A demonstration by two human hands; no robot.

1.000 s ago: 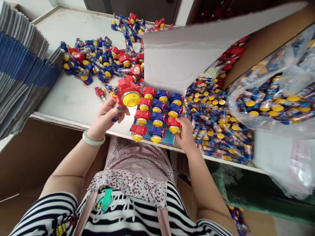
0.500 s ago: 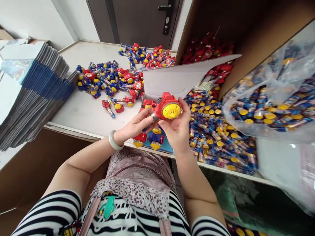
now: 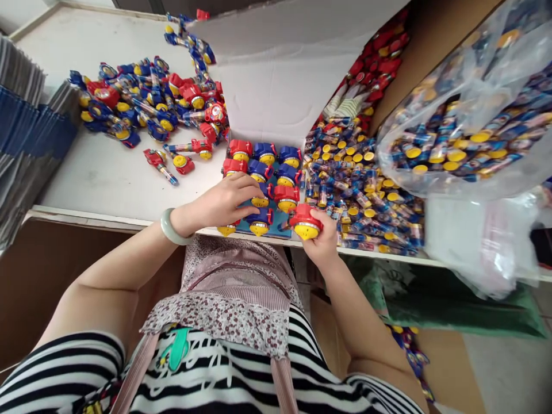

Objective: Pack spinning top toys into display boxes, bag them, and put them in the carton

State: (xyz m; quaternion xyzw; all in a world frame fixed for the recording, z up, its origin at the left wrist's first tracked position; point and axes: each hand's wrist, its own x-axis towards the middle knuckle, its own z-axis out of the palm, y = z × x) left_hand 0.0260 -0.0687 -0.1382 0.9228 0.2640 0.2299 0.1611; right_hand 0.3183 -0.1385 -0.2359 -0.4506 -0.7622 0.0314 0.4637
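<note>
My right hand (image 3: 322,238) is closed around a red toy with a yellow domed front (image 3: 307,223), at the right front corner of an open display box (image 3: 276,230). Inside the box, red and blue toys of the same kind stand in rows with their yellow domes facing me. Above the box's left side is my left hand (image 3: 222,201), fingers stretched apart and reaching over a blue toy (image 3: 259,221). It partly covers a red toy (image 3: 227,229) in the front row. The box's white lid (image 3: 276,80) stands raised behind the rows.
Loose red and blue toys (image 3: 142,103) lie heaped to the left, beside stacked folded cartons (image 3: 34,126). On the right are many small tubes with yellow caps (image 3: 371,201) and a clear plastic bag (image 3: 466,138) of more tubes. Red parts (image 3: 379,57) lie behind them.
My hands have parted: the red toy, held in both before, is now lower, in the right hand only. The left hand has moved over the box. The view has tilted down.
</note>
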